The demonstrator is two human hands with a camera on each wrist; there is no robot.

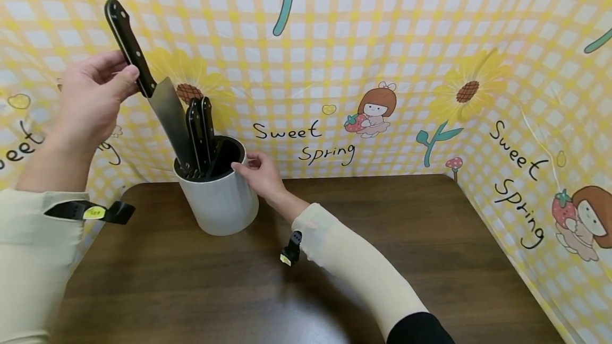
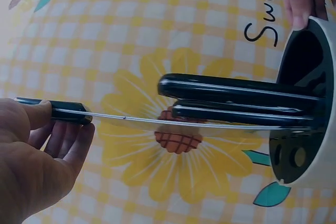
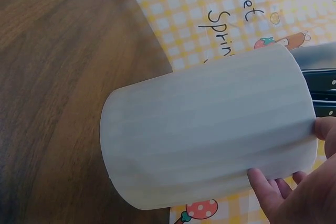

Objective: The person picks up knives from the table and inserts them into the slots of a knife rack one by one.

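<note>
My left hand pinches the black riveted handle of a kitchen knife between thumb and fingers. Its broad blade slants down, the tip hidden inside a white knife holder. In the left wrist view the blade of the knife appears edge-on. Two more black-handled knives stand in the holder close beside that blade. At the holder's right side, my right hand grips the rim with thumb and fingers. The right wrist view shows the holder's ribbed outer wall beside that hand.
The holder stands on a dark brown wooden table, near its back left. A yellow checked cloth with printed flowers and figures hangs behind and along the right side. Each sleeve carries a black strap.
</note>
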